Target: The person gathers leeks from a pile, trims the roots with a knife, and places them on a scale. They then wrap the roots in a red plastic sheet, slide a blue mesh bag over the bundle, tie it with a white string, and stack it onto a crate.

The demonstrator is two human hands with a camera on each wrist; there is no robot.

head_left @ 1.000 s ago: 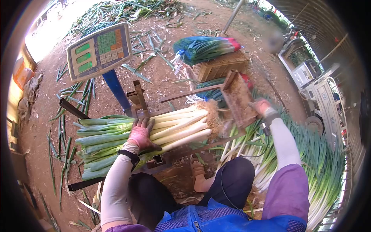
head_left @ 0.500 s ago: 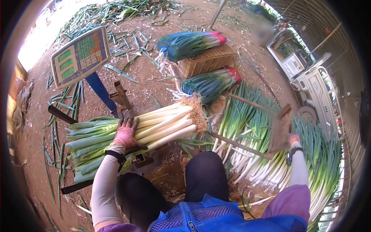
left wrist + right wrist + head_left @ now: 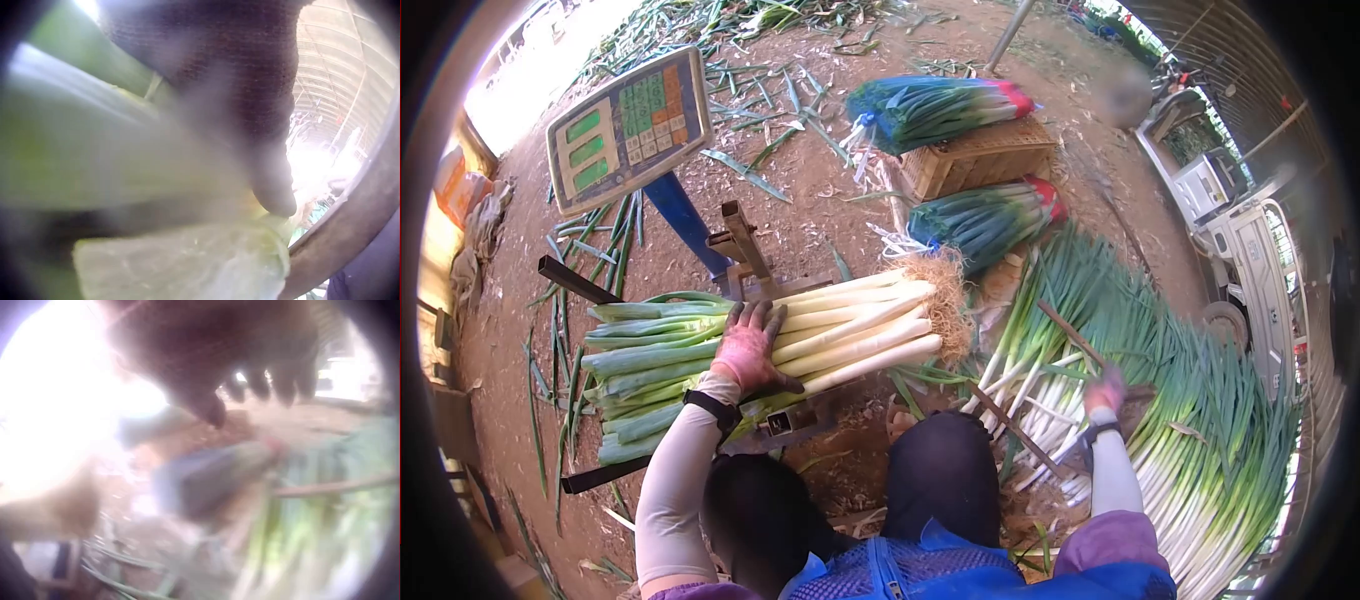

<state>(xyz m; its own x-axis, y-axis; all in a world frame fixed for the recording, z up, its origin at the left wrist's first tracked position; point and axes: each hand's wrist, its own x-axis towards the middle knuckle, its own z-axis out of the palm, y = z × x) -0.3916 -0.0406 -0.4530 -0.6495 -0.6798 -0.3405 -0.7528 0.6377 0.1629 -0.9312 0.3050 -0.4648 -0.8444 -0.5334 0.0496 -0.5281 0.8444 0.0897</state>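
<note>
A bundle of leeks point(image 3: 855, 330) lies on a metal stand, green leaves to the left and roots to the right. Across its middle rests my left hand point(image 3: 750, 345), fingers spread on top and thumb towards me. In the left wrist view a gloved finger or thumb point(image 3: 250, 112) lies against a leek point(image 3: 94, 150). My right hand point(image 3: 1105, 388) is above a hinged-looking metal frame point(image 3: 1015, 430) at the right, over the leek pile; any contact is unclear. Blurred in the right wrist view, the right hand point(image 3: 244, 350) has its fingers extended, holding nothing visible.
A scale display point(image 3: 630, 130) on a blue post stands behind the bundle. Netted leeks point(image 3: 940, 112) lie on a crate point(image 3: 980, 160), with another netted bundle point(image 3: 985, 222) before it. Loose leeks point(image 3: 1200, 440) cover the right side. A vehicle point(image 3: 1250, 250) stands beyond.
The metal frame has swung right, away from the root end, and down over the loose leeks. My right hand moved right with it, then back left over it. My left hand stays on the bundle.
</note>
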